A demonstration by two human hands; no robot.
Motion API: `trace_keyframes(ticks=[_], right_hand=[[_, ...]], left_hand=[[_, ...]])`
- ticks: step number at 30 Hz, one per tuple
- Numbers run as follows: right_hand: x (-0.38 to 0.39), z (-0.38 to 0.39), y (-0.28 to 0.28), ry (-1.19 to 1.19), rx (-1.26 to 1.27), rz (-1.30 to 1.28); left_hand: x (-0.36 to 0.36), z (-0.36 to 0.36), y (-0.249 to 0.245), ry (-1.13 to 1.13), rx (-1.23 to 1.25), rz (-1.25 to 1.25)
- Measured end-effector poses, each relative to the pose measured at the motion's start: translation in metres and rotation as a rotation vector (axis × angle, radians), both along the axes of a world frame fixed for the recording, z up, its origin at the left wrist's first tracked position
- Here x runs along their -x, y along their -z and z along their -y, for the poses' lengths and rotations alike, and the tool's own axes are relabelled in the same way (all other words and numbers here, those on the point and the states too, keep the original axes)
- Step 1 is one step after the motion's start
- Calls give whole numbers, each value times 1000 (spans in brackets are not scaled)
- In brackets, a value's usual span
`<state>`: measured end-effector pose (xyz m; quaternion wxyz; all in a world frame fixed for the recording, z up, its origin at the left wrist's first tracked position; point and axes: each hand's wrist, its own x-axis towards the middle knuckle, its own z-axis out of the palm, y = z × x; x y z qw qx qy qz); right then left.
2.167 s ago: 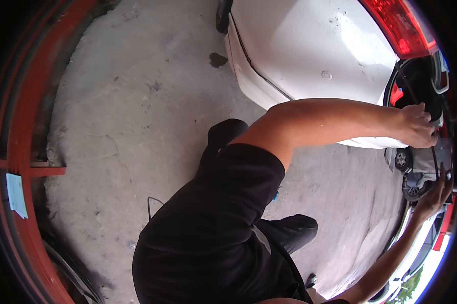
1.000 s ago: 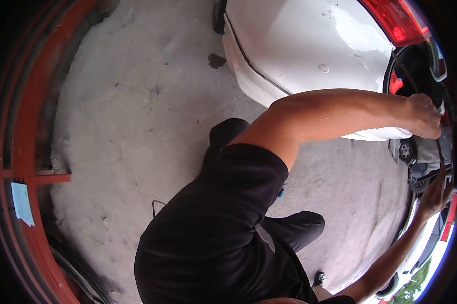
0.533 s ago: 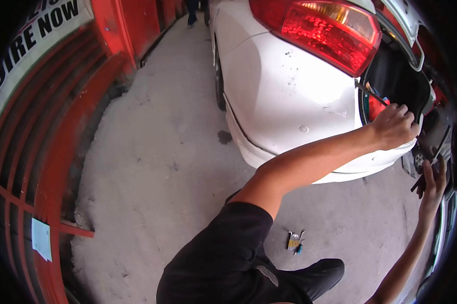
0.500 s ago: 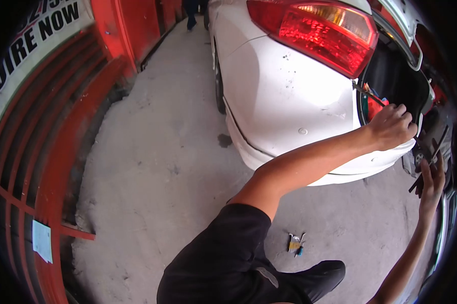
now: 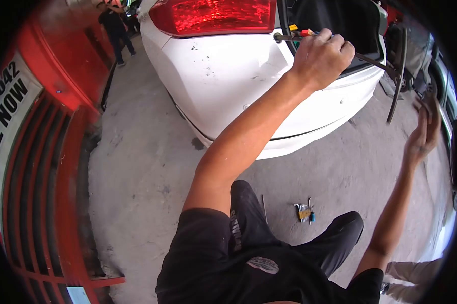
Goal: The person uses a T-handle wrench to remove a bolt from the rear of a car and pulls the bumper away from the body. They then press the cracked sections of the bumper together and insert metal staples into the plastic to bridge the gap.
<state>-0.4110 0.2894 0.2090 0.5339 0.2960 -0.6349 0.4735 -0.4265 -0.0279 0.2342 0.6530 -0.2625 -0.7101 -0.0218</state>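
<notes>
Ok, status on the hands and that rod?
Left hand fisted on dark rod at open boot edge. Right hand open, blurred, off the rod's bent end. Hex keys on floor near the knee.

Hex key set [image 5: 303,210] on concrete floor [image 5: 137,167]; red shutter [image 5: 46,167] at left.

Grey concrete floor [image 5: 137,167], rough and cracked. White car [image 5: 228,76] stands on it, rear toward camera. Dark stain [image 5: 198,143] on floor by bumper. Hex key set [image 5: 303,210] lies in foreground, thin metal rod [image 5: 264,207] near it on left. Person [image 5: 114,30] stands far back.
</notes>
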Motion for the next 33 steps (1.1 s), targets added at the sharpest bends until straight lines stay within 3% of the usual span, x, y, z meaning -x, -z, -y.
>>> trace_keyframes(ticks=[2, 4, 5, 8, 11, 12, 14, 16, 19, 26, 31, 33], right_hand=[[39, -21, 64, -356, 241, 416], [43, 25, 113, -283, 157, 664], [10, 68, 97, -300, 69, 713], [-11, 133, 57, -371, 49, 475], [6, 168, 29, -514, 75, 287], [7, 176, 26, -541, 129, 296], [14, 186, 27, -592, 232, 314], [15, 185, 27, -636, 263, 379], [14, 181, 33, -812, 373, 558], [8, 165, 30, -844, 319, 537], [-15, 111, 34, -784, 394, 470], [-25, 70, 60, -659, 376, 510]], left_hand=[[3, -2, 0, 49, -16, 14], [5, -2, -1, 99, -19, 34], [5, -1, -3, 99, -9, 22], [0, 4, -1, 76, -13, 199], [4, 5, 11, 16, -4, 133], [-4, 8, 14, -41, 49, 269], [-8, 19, 17, -46, 46, 284], [-7, 38, 18, -81, 27, 257], [-6, 71, 8, -396, -42, 435], [16, 63, -17, -719, 154, 600], [28, 79, -9, -695, 183, 554], [27, 87, -1, -567, 119, 450]])
